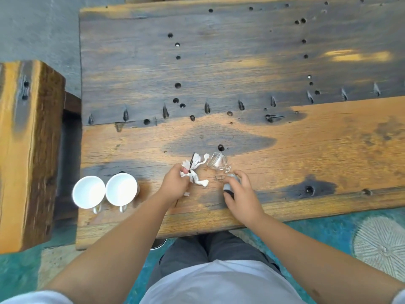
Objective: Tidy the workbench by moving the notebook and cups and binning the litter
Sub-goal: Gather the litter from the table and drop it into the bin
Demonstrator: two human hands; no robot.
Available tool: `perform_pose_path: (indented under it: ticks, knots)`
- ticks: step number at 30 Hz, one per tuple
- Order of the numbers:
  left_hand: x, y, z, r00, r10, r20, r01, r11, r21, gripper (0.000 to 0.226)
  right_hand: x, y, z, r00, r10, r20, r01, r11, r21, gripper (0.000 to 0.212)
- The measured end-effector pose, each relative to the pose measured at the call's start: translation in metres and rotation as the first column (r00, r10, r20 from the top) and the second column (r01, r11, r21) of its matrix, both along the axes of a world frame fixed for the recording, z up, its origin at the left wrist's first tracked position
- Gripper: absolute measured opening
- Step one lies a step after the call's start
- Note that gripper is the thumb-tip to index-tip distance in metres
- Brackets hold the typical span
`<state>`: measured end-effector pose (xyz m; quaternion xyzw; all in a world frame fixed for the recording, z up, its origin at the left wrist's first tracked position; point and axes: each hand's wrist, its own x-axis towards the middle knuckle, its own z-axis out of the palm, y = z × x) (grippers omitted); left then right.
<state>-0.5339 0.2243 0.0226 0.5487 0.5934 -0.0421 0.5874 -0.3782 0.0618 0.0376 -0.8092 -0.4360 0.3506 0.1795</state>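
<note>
Two white cups point(88, 191) point(121, 189) stand side by side at the near left of the wooden workbench point(241, 73), handles toward me. My left hand point(175, 185) is closed on crumpled white paper litter point(195, 172) with a thin dark stick in it. My right hand point(238, 194) grips a small grey object point(229, 186) on the bench. A clear crumpled plastic piece point(218, 164) lies just beyond my right hand, beside the paper. No notebook is in view.
The bench top has many drilled holes and a row of dark notches across its middle. A thick wooden block point(28, 150) stands to the left. Below the near edge is teal floor with a pale round patterned mat point(381, 246) at right.
</note>
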Motion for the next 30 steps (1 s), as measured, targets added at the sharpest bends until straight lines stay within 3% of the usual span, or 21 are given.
perform_pose_path:
  ticks: [4,8,10,13,17,19,22,26,30]
  knots:
    - [-0.007,-0.015,0.009,0.987,0.119,0.105,-0.101,0.982,-0.161,0.025,-0.028,0.015,0.011,0.997,0.053,-0.062,-0.042,0.985,0.165,0.043]
    - [-0.010,-0.016,0.022,0.959,0.203,0.198,-0.124,0.928,-0.353,0.051,-0.045,0.043,0.016,0.983,0.072,-0.170,-0.045,0.987,0.155,0.049]
    - [-0.010,-0.013,0.028,0.881,0.348,0.321,-0.147,0.845,-0.514,0.057,-0.049,0.054,0.016,0.971,0.098,-0.216,-0.070,0.989,0.134,0.051]
    - [-0.012,-0.008,0.034,0.788,0.477,0.388,-0.137,0.751,-0.646,0.041,-0.051,0.063,0.018,0.949,0.121,-0.290,-0.104,0.992,0.075,0.058]
    - [-0.013,-0.004,0.028,0.820,0.386,0.424,-0.083,0.812,-0.578,0.038,-0.052,0.068,0.023,0.928,0.177,-0.329,-0.171,0.984,0.046,0.086]
    - [-0.016,-0.004,0.025,0.840,0.342,0.421,-0.082,0.847,-0.525,0.030,-0.052,0.069,0.027,0.941,0.248,-0.229,-0.249,0.968,0.023,0.093]
    - [-0.022,-0.006,0.022,0.891,0.276,0.361,-0.080,0.877,-0.474,0.022,-0.047,0.069,0.031,0.950,0.310,0.024,-0.309,0.951,-0.023,0.088]
    - [-0.030,-0.010,0.020,0.944,0.218,0.247,-0.129,0.934,-0.332,0.024,-0.024,0.081,0.022,0.962,0.137,0.237,-0.143,0.990,0.009,0.067]
    - [-0.043,-0.010,0.026,0.958,0.224,0.178,-0.177,0.953,-0.248,0.016,0.005,0.094,0.004,0.923,0.237,0.305,-0.160,0.954,-0.255,0.067]
